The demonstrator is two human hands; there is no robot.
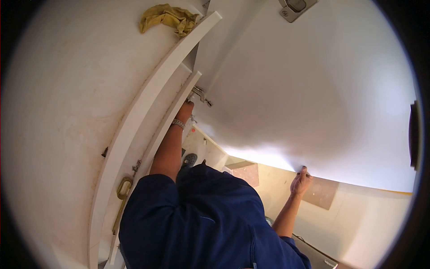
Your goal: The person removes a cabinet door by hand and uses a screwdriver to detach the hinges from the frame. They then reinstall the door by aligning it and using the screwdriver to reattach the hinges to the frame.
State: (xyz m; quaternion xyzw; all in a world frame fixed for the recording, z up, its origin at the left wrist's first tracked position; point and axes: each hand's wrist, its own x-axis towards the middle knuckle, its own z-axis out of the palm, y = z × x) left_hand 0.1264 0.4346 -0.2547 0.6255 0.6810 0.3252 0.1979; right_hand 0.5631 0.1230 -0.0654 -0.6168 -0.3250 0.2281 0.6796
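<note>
A large white panel [304, 89] fills the upper right. My right hand [302, 181] grips its lower edge, with the thumb on the face and the fingers curled behind. My left hand [185, 110], with a metal watch on the wrist, reaches in beside the white frame strip [179, 98], just below a metal hinge [199, 93]. The fingers of that hand are hidden behind the strip, so what they touch cannot be seen. A second small metal fitting [193, 119] is just below the hand.
A yellow cloth [168, 19] lies on the white surface [67, 89] at the upper left. A long curved white strip [148, 94] runs down the left. A metal latch [124, 188] sits lower left. A metal fitting [298, 6] is on the panel's top. A dark shoe [190, 159] shows below.
</note>
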